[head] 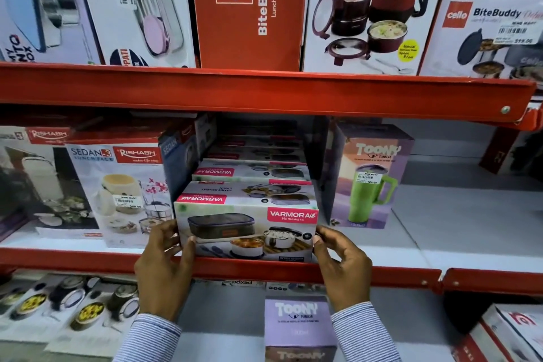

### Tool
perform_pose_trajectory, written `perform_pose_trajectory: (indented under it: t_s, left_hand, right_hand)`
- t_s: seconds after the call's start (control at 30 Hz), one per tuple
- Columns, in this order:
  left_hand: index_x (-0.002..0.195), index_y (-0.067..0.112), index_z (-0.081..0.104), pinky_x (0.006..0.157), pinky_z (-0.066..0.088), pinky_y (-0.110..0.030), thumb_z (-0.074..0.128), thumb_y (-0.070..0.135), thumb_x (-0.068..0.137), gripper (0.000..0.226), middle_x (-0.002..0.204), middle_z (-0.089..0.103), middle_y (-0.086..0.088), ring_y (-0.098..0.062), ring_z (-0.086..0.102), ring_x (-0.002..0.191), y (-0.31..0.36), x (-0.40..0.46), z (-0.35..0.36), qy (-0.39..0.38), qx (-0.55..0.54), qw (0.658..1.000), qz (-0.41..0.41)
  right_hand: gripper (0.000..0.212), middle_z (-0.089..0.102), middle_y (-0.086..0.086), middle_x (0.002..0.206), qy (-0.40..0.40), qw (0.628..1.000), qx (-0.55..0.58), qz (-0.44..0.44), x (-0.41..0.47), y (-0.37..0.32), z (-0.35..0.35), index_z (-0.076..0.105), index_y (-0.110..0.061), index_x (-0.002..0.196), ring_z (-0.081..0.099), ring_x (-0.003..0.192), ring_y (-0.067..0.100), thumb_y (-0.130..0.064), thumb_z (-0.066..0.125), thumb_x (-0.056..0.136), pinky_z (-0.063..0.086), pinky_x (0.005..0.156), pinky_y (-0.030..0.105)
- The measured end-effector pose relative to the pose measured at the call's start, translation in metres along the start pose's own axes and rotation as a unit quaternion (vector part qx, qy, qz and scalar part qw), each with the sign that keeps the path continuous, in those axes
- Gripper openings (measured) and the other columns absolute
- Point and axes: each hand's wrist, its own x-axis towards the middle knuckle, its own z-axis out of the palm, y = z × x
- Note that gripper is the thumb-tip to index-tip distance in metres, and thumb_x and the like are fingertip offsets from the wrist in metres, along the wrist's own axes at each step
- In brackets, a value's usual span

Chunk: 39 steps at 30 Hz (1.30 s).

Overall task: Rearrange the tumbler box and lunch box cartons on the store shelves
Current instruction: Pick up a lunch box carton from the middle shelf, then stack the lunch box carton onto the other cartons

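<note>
Hands bracketed the white rectangular Varmora lunch box carton point(246, 232) at the red metal middle shelf's point(264, 269) front lip: left hand point(164, 267) at nine o'clock, right hand point(342, 266) at three, fingertips pinching its short ends, apparently to square it. Its glossy face showed steel food bowls, with a purple cardboard Toony tumbler box point(368, 176) nearby at two o'clock.

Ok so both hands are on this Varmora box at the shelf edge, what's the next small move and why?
Probably ease the Varmora box straight back a little. It sits at the very front of the red shelf lip, with the left hand and right hand on its two sides. It fills the gap between the Sedan box and the Toony box, so a straight push should keep it square.
</note>
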Motion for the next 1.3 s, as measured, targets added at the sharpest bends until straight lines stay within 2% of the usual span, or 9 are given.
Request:
perform_pose_trajectory:
  t_s: [0.23, 0.3, 0.4, 0.53, 0.7, 0.93, 1.03, 1.13, 1.3]
  left_hand:
    - [0.12, 0.012, 0.064, 0.089, 0.06, -0.046, 0.074, 0.019, 0.086, 0.037, 0.116, 0.072, -0.012, -0.027, 0.07, 0.098, -0.017, -0.017, -0.005, 0.076, -0.044, 0.996, 0.009]
    - [0.117, 0.009, 0.066, 0.086, 0.059, -0.03, 0.073, 0.017, 0.085, 0.034, 0.108, 0.072, -0.01, -0.009, 0.07, 0.091, -0.032, -0.037, -0.004, 0.084, -0.077, 0.993, 0.006]
    - [0.114, 0.015, 0.064, 0.073, 0.05, -0.005, 0.069, 0.012, 0.081, 0.033, 0.107, 0.072, -0.01, -0.002, 0.068, 0.083, -0.057, -0.083, 0.01, -0.031, -0.095, 0.994, -0.051]
    - [0.113, 0.033, 0.052, 0.077, 0.059, -0.03, 0.077, -0.002, 0.076, 0.056, 0.116, 0.067, -0.004, -0.028, 0.069, 0.102, -0.089, -0.137, 0.047, -0.272, -0.063, 0.948, -0.15]
    - [0.139, 0.024, 0.037, 0.088, 0.052, -0.036, 0.088, 0.007, 0.068, 0.089, 0.135, 0.05, -0.001, -0.028, 0.056, 0.115, -0.1, -0.163, 0.093, -0.428, -0.053, 0.875, -0.219]
    - [0.122, 0.029, 0.046, 0.06, 0.053, -0.007, 0.082, 0.003, 0.073, 0.066, 0.118, 0.066, 0.001, -0.032, 0.066, 0.112, -0.076, -0.176, 0.098, -0.364, -0.081, 0.915, -0.152]
    - [0.121, 0.035, 0.053, 0.07, 0.061, -0.018, 0.088, 0.02, 0.066, 0.066, 0.117, 0.072, 0.011, -0.018, 0.07, 0.108, -0.062, -0.187, 0.068, -0.334, -0.106, 0.931, -0.107]
    - [0.126, 0.034, 0.059, 0.074, 0.063, -0.026, 0.086, 0.037, 0.061, 0.07, 0.114, 0.074, 0.021, -0.007, 0.071, 0.101, -0.034, -0.183, 0.035, -0.29, -0.098, 0.951, -0.04]
    - [0.126, 0.021, 0.065, 0.07, 0.058, -0.025, 0.079, 0.049, 0.065, 0.068, 0.115, 0.074, 0.01, -0.008, 0.07, 0.098, 0.038, -0.143, 0.008, -0.207, -0.135, 0.967, 0.062]
  right_hand:
    - [0.02, 0.079, -0.014, 0.097, 0.011, 0.999, 0.033, -0.019, -0.01, 0.006, -0.022, 0.076, -0.017, 0.106, 0.071, 0.092, -0.005, -0.011, 0.07, 0.088, 0.053, 0.075, 0.006]
    - [0.018, 0.077, -0.013, 0.099, 0.056, 0.997, 0.045, -0.04, -0.023, 0.022, -0.041, 0.076, -0.02, 0.099, 0.074, 0.086, 0.004, -0.009, 0.068, 0.087, 0.056, 0.079, 0.014]
    - [0.018, 0.076, -0.02, 0.083, 0.08, 0.996, 0.017, -0.02, -0.049, 0.059, -0.068, 0.072, -0.036, 0.081, 0.071, 0.074, 0.01, -0.019, 0.068, 0.086, 0.057, 0.073, 0.017]
    - [0.065, 0.072, -0.022, 0.091, -0.118, 0.979, -0.09, 0.14, -0.076, 0.127, -0.081, 0.063, -0.049, 0.09, 0.07, 0.086, 0.017, 0.015, 0.063, 0.077, 0.056, 0.071, 0.019]
    - [0.073, 0.061, -0.003, 0.124, -0.308, 0.915, -0.088, 0.245, -0.1, 0.159, -0.065, 0.049, -0.032, 0.126, 0.059, 0.118, 0.021, 0.009, 0.075, 0.071, 0.051, 0.084, 0.015]
    - [0.068, 0.07, 0.002, 0.115, -0.278, 0.917, -0.031, 0.284, -0.106, 0.146, -0.063, 0.062, -0.032, 0.115, 0.07, 0.098, 0.012, 0.016, 0.076, 0.069, 0.056, 0.067, 0.013]
    - [0.066, 0.073, 0.0, 0.114, -0.261, 0.929, -0.023, 0.262, -0.114, 0.119, -0.085, 0.065, -0.032, 0.116, 0.072, 0.094, -0.001, 0.008, 0.082, 0.066, 0.058, 0.07, 0.016]
    - [0.062, 0.077, -0.005, 0.108, -0.243, 0.95, -0.012, 0.197, -0.111, 0.081, -0.106, 0.069, -0.029, 0.118, 0.075, 0.094, 0.012, -0.01, 0.09, 0.063, 0.062, 0.075, 0.026]
    - [0.056, 0.078, -0.011, 0.103, -0.183, 0.981, 0.041, 0.051, -0.072, 0.013, -0.124, 0.071, -0.013, 0.116, 0.074, 0.089, 0.009, -0.019, 0.088, 0.063, 0.061, 0.066, 0.023]
